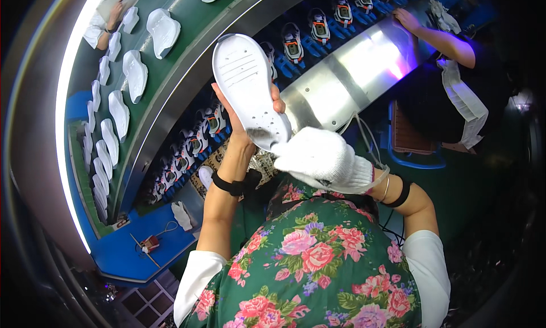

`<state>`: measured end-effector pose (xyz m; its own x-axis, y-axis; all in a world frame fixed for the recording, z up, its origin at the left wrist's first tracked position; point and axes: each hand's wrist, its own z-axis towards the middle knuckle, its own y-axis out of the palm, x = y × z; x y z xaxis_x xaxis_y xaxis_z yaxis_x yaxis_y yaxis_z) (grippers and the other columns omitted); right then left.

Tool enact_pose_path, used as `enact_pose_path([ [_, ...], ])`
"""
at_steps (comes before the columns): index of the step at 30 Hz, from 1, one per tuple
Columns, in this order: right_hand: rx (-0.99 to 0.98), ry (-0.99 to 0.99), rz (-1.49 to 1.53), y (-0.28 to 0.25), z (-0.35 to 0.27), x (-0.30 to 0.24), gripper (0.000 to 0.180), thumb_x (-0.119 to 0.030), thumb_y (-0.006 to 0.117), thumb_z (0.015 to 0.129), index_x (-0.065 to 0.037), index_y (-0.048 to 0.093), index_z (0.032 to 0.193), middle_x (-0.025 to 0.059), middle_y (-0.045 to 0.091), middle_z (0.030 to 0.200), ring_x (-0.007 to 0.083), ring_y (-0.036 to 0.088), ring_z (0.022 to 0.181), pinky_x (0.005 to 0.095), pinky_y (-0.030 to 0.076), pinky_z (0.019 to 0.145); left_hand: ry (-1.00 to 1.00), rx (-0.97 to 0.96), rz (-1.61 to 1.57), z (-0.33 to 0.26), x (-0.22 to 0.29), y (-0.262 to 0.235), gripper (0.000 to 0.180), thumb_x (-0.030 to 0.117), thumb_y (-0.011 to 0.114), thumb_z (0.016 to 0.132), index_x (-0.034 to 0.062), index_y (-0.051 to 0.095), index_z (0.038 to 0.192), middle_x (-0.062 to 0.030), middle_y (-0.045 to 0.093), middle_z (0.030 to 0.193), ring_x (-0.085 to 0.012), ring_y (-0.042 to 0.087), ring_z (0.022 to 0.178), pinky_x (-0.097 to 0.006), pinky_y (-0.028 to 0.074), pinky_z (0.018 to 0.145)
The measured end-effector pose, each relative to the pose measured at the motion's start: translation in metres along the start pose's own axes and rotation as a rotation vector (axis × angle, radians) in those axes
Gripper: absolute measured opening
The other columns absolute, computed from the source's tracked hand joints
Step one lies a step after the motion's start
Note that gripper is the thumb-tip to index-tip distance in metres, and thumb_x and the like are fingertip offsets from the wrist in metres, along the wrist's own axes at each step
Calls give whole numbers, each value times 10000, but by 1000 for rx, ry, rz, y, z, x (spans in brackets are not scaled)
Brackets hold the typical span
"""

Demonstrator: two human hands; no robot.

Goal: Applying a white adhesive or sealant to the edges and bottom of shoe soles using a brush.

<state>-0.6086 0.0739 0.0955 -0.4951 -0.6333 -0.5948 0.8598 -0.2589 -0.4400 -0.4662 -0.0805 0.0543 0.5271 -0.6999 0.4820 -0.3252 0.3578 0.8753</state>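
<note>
A white shoe sole [242, 72] is tilted up in front of me, its inner face showing grooves at the wide end and small holes toward the narrow end. My left hand [238, 120], bare, grips it from below and behind, with fingertips curled round its right edge. A white knit glove covers my right hand [318, 157]. Its fingers are bunched together and touch the narrow end of the sole; whether a small tool sits within them is hidden. A grey shadow lies on the sole beside the glove.
White soles [135, 75] lie in rows on a green conveyor [187, 49] at the left, beneath a bright lamp strip. Shoe uppers [293, 44] stand on blue holders along a lower line. A metal plate [318, 95] lies ahead; a co-worker's arm [438, 41] rests beyond it.
</note>
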Motion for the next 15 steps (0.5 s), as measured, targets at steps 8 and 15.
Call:
enact_pose_path([
  [8,-77,-92,-118,-6,-3,12,230,-106,796,764,-81,749,988,82,746,1041,219,692,809,316,565,666,-240,-104,57,15,13,-16,1115,960,282,771,48,506,1371,-246,645,932,-335,695,718,-423,587,564],
  [15,-129,-98,73,-16,0,14,266,-114,795,786,-135,743,1046,48,749,1035,217,682,784,328,553,658,-453,-215,20,21,13,-20,1137,943,333,768,12,494,1401,-270,658,958,-349,710,760,-442,609,635],
])
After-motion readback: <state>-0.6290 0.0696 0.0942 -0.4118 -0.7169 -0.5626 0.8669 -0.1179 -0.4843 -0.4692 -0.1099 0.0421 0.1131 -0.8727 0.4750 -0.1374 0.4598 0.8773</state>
